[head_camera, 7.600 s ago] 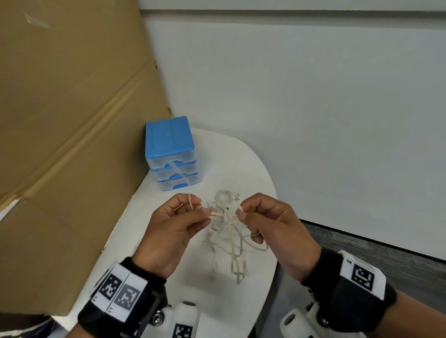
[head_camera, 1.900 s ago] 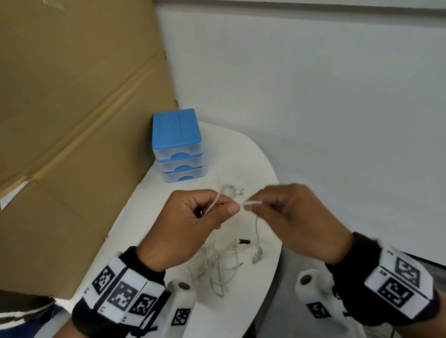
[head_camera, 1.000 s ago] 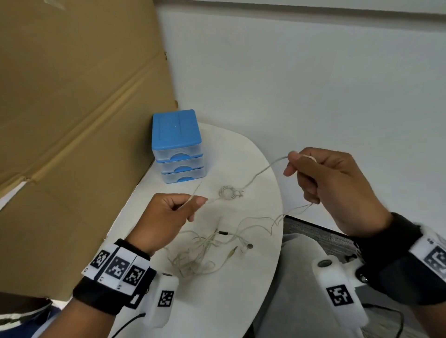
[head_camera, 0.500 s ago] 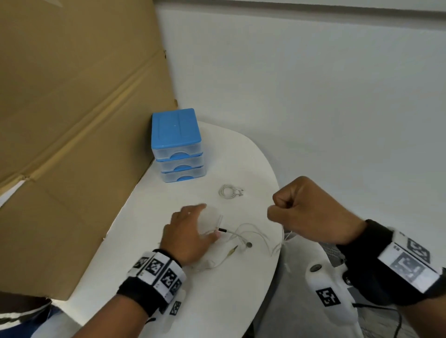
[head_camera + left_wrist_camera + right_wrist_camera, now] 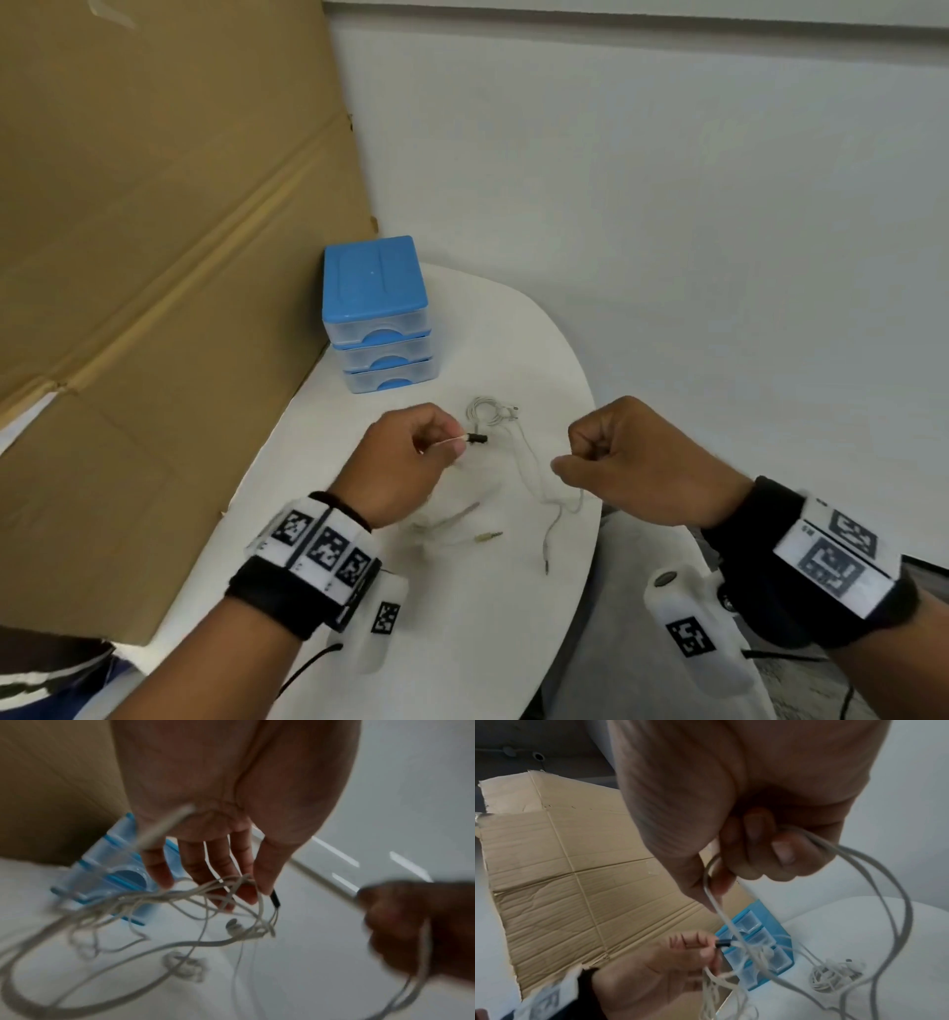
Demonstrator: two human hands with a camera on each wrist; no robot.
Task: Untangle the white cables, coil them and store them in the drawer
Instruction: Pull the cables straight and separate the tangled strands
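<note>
My left hand (image 5: 452,443) pinches a white cable just behind its black plug (image 5: 476,438), above the table. The rest of the tangled white cables (image 5: 452,519) hangs and lies under that hand; in the left wrist view the tangle (image 5: 205,902) dangles off the fingers. My right hand (image 5: 570,458) is a fist gripping another white cable (image 5: 534,478), which loops down from it (image 5: 885,902). One coiled white cable (image 5: 490,411) lies between the hands and the blue three-drawer unit (image 5: 377,313). All its drawers are closed.
A large cardboard sheet (image 5: 154,257) stands along the left of the white rounded table (image 5: 462,642). A white wall rises behind. The table's edge curves off just under my right hand, with floor beyond it.
My left hand has lifted off the tangle on the table and now holds the plug end up. The right fist has stayed by the table's right edge, still gripping its cable.
</note>
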